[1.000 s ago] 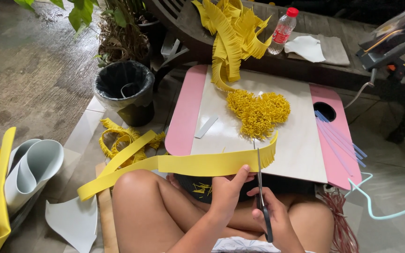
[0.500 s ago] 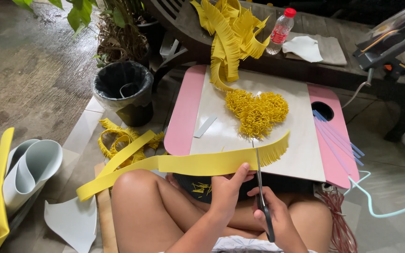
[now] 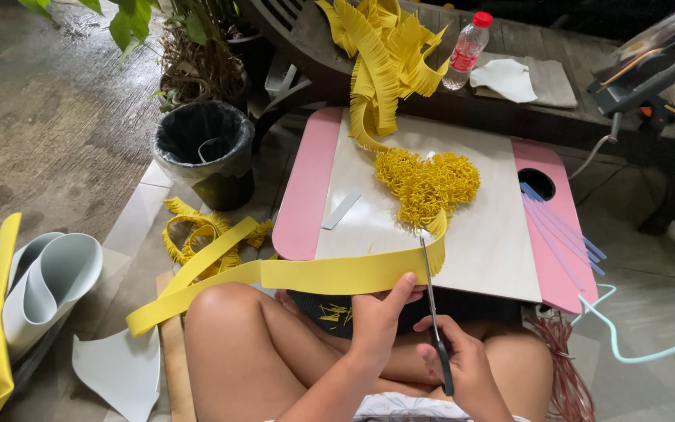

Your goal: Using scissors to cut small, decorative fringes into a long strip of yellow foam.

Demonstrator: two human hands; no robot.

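Since the earlier frame, more fringe is cut: left hand (image 3: 380, 312) fingers pinch the yellow foam strip (image 3: 306, 275) at lower centre, right hand (image 3: 462, 363) fingers grip the scissors (image 3: 431, 305).

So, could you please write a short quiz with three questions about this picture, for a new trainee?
1. True or false: the left hand holds the yellow strip.
2. Which tool is in the right hand? A) a knife B) scissors C) a glue gun
3. Fill in the missing word: the pile of yellow fringe lies on the ____ with pink ends.

Key
1. True: its fingers pinch the strip beside the blades.
2. B: the blades point away from the person, at the strip's fringed end.
3. Board: the pile sits on its pale middle part.
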